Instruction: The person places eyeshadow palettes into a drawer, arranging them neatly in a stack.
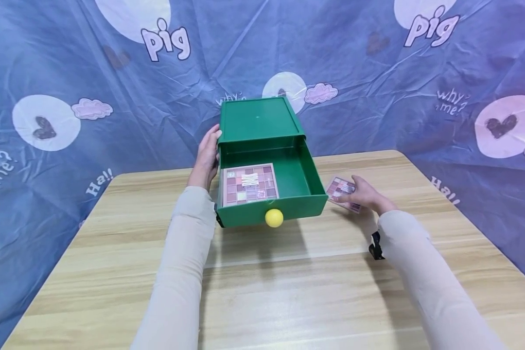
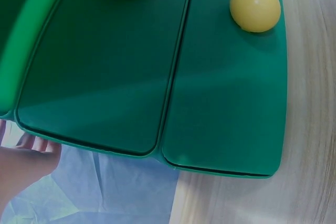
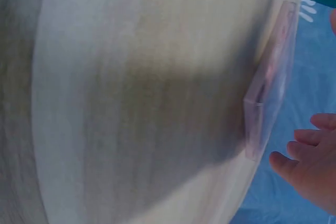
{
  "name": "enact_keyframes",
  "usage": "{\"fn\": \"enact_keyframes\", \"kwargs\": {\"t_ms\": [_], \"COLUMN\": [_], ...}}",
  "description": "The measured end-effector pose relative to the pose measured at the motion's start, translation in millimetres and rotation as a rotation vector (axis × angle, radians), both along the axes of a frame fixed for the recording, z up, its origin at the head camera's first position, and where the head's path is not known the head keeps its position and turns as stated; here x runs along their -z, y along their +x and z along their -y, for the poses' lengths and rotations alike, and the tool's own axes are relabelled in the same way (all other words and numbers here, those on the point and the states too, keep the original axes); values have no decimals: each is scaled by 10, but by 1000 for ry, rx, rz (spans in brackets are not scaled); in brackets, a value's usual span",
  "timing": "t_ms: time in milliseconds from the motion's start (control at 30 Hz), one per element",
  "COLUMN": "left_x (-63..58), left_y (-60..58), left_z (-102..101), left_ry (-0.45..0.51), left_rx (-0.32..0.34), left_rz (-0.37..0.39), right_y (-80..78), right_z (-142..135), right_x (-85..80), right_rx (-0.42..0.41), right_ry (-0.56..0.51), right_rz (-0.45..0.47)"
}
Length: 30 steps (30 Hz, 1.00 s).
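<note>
A green cabinet stands in front of you on a wooden bench, its top drawer jutting well out toward you, with a yellow knob on the front. The left wrist view shows two closed drawers below. A large palette is in the front left of the drawer; whether it lies quite flat there, you cannot tell. A small palette is on the bench, just right of the drawer's front corner.

Your left grip rests along the cabinet's left side, fingers laid against it rather than wrapped around. Your right grip is spread wide over the small palette; the right wrist view shows a gap between fingers and palette, so it seems to hold nothing.

The likeliest trouble is a slippery pick-up: the small palette is thin and smooth, and a pinch from above, without a fingertip under an edge, could send it skidding. Lifted too low, it could knock the drawer's corner and drop from your fingers. With the drawer this far out, pressing on its front could tip the cabinet toward you, since your left grip braces only one side. If one palette overlapped the other in the drawer, the stack might catch on the frame as it closed.
</note>
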<state>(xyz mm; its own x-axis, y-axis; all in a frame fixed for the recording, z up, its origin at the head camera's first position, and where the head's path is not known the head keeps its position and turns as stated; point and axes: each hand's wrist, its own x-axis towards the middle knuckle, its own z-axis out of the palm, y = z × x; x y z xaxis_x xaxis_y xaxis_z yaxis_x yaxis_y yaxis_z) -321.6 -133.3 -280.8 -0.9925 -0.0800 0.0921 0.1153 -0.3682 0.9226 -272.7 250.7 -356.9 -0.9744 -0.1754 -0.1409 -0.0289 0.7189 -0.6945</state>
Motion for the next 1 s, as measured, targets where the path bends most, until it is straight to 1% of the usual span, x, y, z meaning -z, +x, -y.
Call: {"fn": "enact_keyframes", "kwargs": {"t_ms": [167,433,567,833,1000], "left_x": [-7,2,2,1,-4], "left_y": [-16,-16,-17,-29,-27], "left_z": [-1,-4,-6,-9,7], "left_ry": [11,37,24,9,14], "left_rx": [-5,-1,-4,-11,-9], "left_rz": [-3,10,8,8,6], "right_y": [-19,-19,-35,-28,-12], "right_z": [-31,-123,-151,-177,-163], "right_x": [47,131,160,192,180], "right_rx": [-1,9,25,20,32], "right_ry": [59,150,178,167,181], "right_rz": [3,46,46,6,15]}}
